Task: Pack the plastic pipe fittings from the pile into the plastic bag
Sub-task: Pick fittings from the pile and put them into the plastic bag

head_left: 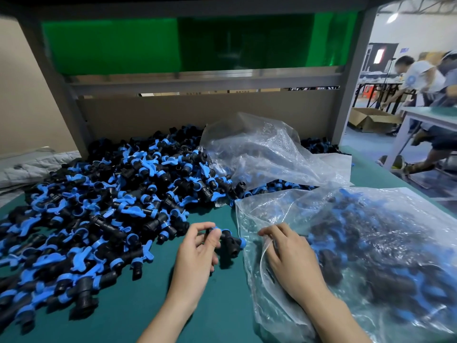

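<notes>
Plastic bag [257, 214] looks well filled, yet a large pile [99, 194] is left; left hand [197, 251] pinches one tee fitting [231, 245], right hand [286, 256] grips the bag's mouth.

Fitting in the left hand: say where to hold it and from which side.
Hold the fitting by its left, blue-collared end, coming from the left, as the left hand pinches it. Its body lies crosswise with the right end toward the bag mouth that the right hand grips, so that end probably goes in first, unobstructed.
</notes>
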A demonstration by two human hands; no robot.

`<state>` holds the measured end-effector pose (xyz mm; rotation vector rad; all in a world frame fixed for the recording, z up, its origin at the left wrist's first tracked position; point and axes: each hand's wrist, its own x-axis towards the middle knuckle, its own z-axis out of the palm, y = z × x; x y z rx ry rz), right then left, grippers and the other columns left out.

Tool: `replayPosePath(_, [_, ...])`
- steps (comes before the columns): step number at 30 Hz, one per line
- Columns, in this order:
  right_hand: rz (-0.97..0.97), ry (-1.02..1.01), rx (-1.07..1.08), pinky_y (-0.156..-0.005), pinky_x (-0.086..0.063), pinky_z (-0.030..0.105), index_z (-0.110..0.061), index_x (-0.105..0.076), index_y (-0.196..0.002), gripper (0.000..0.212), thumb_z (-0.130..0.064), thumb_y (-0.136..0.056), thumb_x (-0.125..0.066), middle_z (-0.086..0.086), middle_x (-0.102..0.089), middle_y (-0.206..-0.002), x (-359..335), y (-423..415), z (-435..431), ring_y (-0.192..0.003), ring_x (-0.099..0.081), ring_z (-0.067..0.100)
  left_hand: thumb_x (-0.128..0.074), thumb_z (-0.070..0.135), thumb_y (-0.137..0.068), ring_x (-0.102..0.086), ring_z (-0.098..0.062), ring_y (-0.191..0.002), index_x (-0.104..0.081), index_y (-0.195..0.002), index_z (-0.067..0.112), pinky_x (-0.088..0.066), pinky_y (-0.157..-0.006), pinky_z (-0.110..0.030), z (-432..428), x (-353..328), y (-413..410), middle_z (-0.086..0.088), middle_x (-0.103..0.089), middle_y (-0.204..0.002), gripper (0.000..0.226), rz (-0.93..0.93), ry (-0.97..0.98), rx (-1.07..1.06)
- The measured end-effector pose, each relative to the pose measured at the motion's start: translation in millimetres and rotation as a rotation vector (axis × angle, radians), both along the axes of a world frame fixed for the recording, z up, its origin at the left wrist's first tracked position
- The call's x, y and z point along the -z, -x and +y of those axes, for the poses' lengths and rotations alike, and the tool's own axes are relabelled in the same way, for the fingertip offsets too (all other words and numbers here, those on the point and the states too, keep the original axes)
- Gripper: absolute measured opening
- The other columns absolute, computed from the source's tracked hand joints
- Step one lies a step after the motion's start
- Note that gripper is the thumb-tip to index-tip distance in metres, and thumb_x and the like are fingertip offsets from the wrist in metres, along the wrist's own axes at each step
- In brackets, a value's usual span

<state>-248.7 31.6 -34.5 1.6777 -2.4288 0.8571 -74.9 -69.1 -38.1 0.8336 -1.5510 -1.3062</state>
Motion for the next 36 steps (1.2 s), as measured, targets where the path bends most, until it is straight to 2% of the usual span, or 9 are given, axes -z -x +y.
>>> replayPosePath(2, [0.032, -0.026, -0.003, -0.080, -0.037, 0.029, -0.035, -0.060, -0.114, 0.029, -0.037, -0.102, -0.034, -0.016, -0.054, -0.112, 2, 1, -1, -0.091, -0.055, 0.013, -0.064, 0.053, -0.082, -0.053, -0.011, -0.055, -0.065, -0.100, 0.039, -0.043, -0.051, -0.026, 1, 2, 0, 0.005, -0.066, -0.073, 0.023, -0.055, 0.040, 0.039])
replayPosePath(4, [0.080, -0.070, -0.011, -0.084, -0.037, 0.030, -0.038, -0.058, -0.115, 0.025, -0.036, -0.101, -0.037, -0.016, -0.053, -0.111, 4, 1, -2, -0.094, -0.054, 0.014, -0.062, 0.061, -0.081, -0.047, -0.013, -0.055, -0.066, -0.105, 0.043, -0.039, -0.056, -0.030, 1, 5, 1, -0.009, -0.064, -0.075, 0.031, -0.163, 0.106, 0.062])
replayPosePath(5, [0.098, -0.086, -0.017, -0.085, -0.037, 0.031, -0.040, -0.057, -0.115, 0.025, -0.037, -0.100, -0.037, -0.016, -0.051, -0.110, 6, 1, -2, -0.096, -0.053, 0.014, -0.060, 0.063, -0.083, -0.048, -0.011, -0.056, -0.066, -0.107, 0.045, -0.037, -0.058, -0.029, 0, 6, 1, -0.009, -0.066, -0.078, 0.031, -0.228, 0.153, 0.060])
replayPosePath(7, [0.126, -0.111, -0.024, -0.087, -0.037, 0.031, -0.041, -0.055, -0.116, 0.026, -0.039, -0.099, -0.036, -0.016, -0.050, -0.109, 6, 1, -2, -0.099, -0.052, 0.014, -0.054, 0.061, -0.089, -0.059, 0.000, -0.071, -0.065, -0.106, 0.047, -0.042, -0.066, -0.021, 1, 6, 2, 0.012, -0.070, -0.088, 0.025, -0.281, 0.226, 0.039])
replayPosePath(9, [0.136, -0.121, -0.027, -0.089, -0.037, 0.031, -0.041, -0.055, -0.118, 0.028, -0.040, -0.098, -0.035, -0.016, -0.050, -0.111, 6, 1, -2, -0.103, -0.051, 0.013, -0.050, 0.052, -0.096, -0.061, -0.002, -0.082, -0.062, -0.106, 0.046, -0.046, -0.071, -0.020, 4, 6, 3, 0.018, -0.068, -0.092, 0.017, -0.259, 0.233, 0.017])
replayPosePath(12, [0.149, -0.136, -0.044, -0.091, -0.035, 0.030, -0.040, -0.051, -0.124, 0.031, -0.041, -0.099, -0.033, -0.015, -0.049, -0.117, 6, 1, -1, -0.107, -0.049, 0.013, -0.052, 0.037, -0.100, -0.052, -0.017, -0.064, -0.059, -0.095, 0.034, -0.043, -0.062, -0.036, 6, 3, 3, 0.004, -0.059, -0.069, 0.010, -0.142, 0.174, -0.037])
replayPosePath(14, [0.145, -0.135, -0.065, -0.091, -0.035, 0.029, -0.040, -0.048, -0.129, 0.032, -0.041, -0.100, -0.034, -0.015, -0.048, -0.121, 4, 0, 0, -0.108, -0.048, 0.012, -0.053, 0.035, -0.100, -0.041, -0.016, -0.054, -0.058, -0.085, 0.027, -0.036, -0.052, -0.032, 7, -1, 2, 0.008, -0.049, -0.058, 0.017, -0.068, 0.080, -0.035])
replayPosePath(18, [0.136, -0.106, -0.120, -0.093, -0.036, 0.030, -0.042, -0.047, -0.131, 0.032, -0.043, -0.101, -0.036, -0.016, -0.048, -0.121, -1, -4, 0, -0.109, -0.048, 0.012, -0.054, 0.034, -0.099, -0.043, -0.012, -0.050, -0.058, -0.091, 0.014, -0.036, -0.043, -0.022, 4, -6, -2, 0.005, -0.049, -0.058, 0.022, -0.019, -0.038, -0.006])
replayPosePath(36, [0.105, 0.000, -0.157, -0.090, -0.037, 0.030, -0.038, -0.054, -0.123, 0.026, -0.034, -0.100, -0.043, -0.016, -0.050, -0.116, -3, -7, 0, -0.102, -0.053, 0.012, -0.049, 0.029, -0.102, -0.050, -0.013, -0.051, -0.054, -0.095, 0.004, -0.043, -0.044, -0.024, -3, -7, -1, 0.001, -0.055, -0.061, 0.026, 0.042, -0.173, 0.074])
